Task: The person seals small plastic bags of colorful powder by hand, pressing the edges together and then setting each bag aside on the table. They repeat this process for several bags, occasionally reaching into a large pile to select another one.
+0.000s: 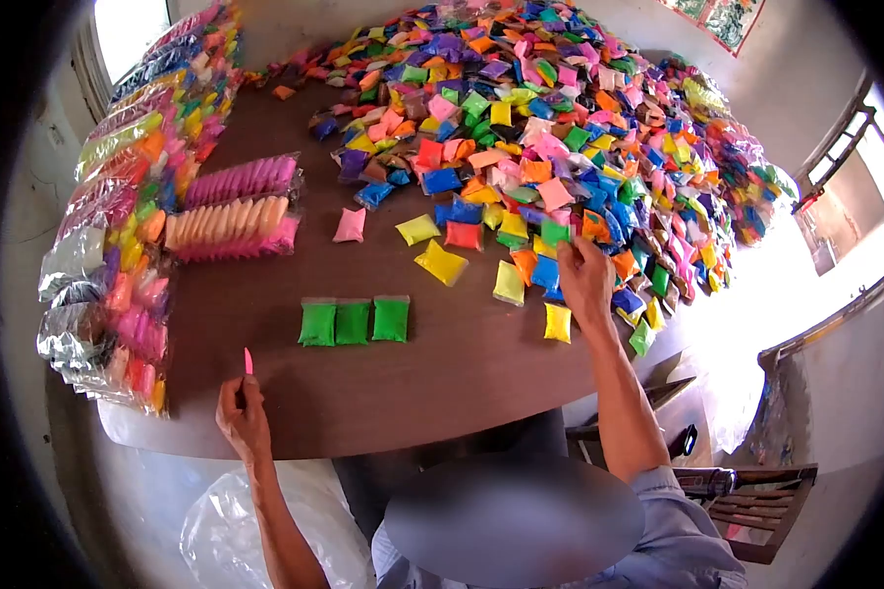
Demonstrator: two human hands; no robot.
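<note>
Brown table (442,388), left hand (244,414) near edge, room rightward

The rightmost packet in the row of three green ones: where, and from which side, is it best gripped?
Probably pinch the rightmost packet by its right edge, coming from the right: it lies flat, with bare table on that side, while the middle packet sits close on its left.

From here I see the left hand (243,417) held near my body, thumb and fingers pinched, the left forearm (285,520) slanting up behind it. My right hand (587,280) reaches farther forward, fingers curled in a pinch, the right forearm (624,402) extended.
</note>
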